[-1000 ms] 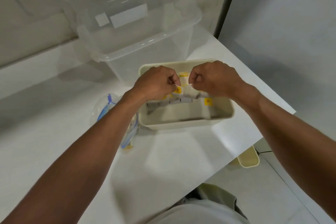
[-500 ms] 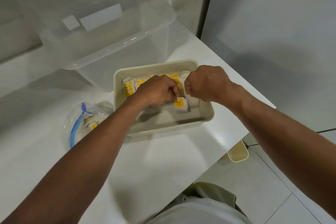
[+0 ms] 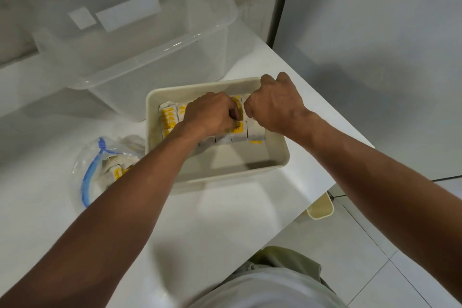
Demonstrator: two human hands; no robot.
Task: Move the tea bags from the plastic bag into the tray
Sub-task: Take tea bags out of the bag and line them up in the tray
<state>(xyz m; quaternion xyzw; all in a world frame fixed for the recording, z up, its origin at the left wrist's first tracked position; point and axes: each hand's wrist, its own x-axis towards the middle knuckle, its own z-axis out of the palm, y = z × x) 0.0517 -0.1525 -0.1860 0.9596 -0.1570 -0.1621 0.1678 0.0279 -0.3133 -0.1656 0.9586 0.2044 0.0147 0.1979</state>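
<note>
Fingers of left hand and right hand pinch tea bags in half-filled tray; more wait in plastic bag.

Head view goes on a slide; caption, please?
The left hand and right hand arrange tea bags in the tray; more wait in the plastic bag beside it.

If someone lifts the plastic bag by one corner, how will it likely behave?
The plastic bag probably sags floppily: its clear film lies wrinkled. Likely light, holding few tea bags, which might slide toward its blue zip.
</note>
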